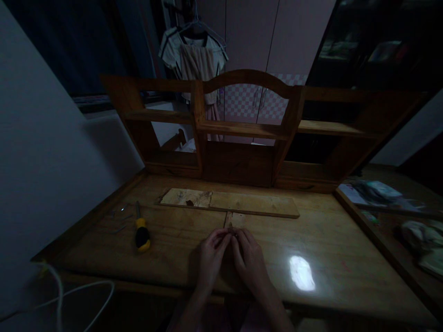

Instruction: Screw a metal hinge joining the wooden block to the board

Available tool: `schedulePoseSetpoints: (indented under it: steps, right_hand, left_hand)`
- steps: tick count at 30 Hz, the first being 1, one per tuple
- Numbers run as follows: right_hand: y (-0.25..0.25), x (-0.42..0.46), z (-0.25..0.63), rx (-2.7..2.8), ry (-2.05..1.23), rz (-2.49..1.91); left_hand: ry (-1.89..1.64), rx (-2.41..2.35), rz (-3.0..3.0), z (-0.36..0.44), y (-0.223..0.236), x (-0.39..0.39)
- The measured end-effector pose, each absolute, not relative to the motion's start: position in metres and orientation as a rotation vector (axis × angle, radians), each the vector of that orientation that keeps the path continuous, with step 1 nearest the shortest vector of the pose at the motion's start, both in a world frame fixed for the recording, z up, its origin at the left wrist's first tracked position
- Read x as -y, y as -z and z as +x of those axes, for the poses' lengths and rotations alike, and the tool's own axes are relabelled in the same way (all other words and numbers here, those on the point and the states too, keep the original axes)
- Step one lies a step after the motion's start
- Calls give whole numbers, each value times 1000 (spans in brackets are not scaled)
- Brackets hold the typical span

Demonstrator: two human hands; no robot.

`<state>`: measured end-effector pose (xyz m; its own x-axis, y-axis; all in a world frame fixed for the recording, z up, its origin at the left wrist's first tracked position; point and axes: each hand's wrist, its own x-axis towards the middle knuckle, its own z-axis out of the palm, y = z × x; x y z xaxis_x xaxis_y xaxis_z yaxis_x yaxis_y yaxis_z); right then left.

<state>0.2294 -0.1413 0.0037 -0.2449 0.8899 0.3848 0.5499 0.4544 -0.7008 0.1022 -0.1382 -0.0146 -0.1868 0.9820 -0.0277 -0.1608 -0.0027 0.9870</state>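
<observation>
Both my hands rest on the wooden desk [311, 240] near its front edge. My left hand [210, 256] and my right hand [249, 261] meet fingertip to fingertip, pinched together on a small dark thing I cannot make out. Just beyond the fingertips lies a short wooden piece [235, 219]. It butts at a right angle against a long flat wooden board [228, 202] that lies across the desk.
A yellow and black screwdriver [141, 230] lies to the left, with small loose screws [121, 216] beside it. A wooden shelf unit [242, 133] stands at the desk's back. White cable [72, 290] hangs at the lower left. Papers and clutter [380, 193] lie at the right.
</observation>
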Motion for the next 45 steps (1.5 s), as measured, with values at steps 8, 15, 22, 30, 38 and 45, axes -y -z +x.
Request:
schedulePoseSetpoints:
  steps: [8, 15, 22, 30, 38, 45]
  right_hand:
    - [-6, 144, 229, 1771, -658, -1261]
    - [-7, 145, 230, 1667, -652, -1228]
    - [-1, 141, 231, 1891, -349, -1072]
    - [1, 140, 229, 2010, -377, -1060]
    - [3, 140, 230, 2044, -419, -1034]
    - [13, 135, 230, 1976, -372, -1063]
  left_hand:
    - [-1373, -1252, 986, 107, 10, 140]
    - [-1388, -1239, 1004, 107, 9, 140]
    - [-1397, -1266, 982, 102, 14, 137]
    - [-1446, -1191, 944, 99, 25, 136]
    - [-1433, -1155, 859, 101, 20, 136]
    - [-1478, -1140, 809, 102, 7, 138]
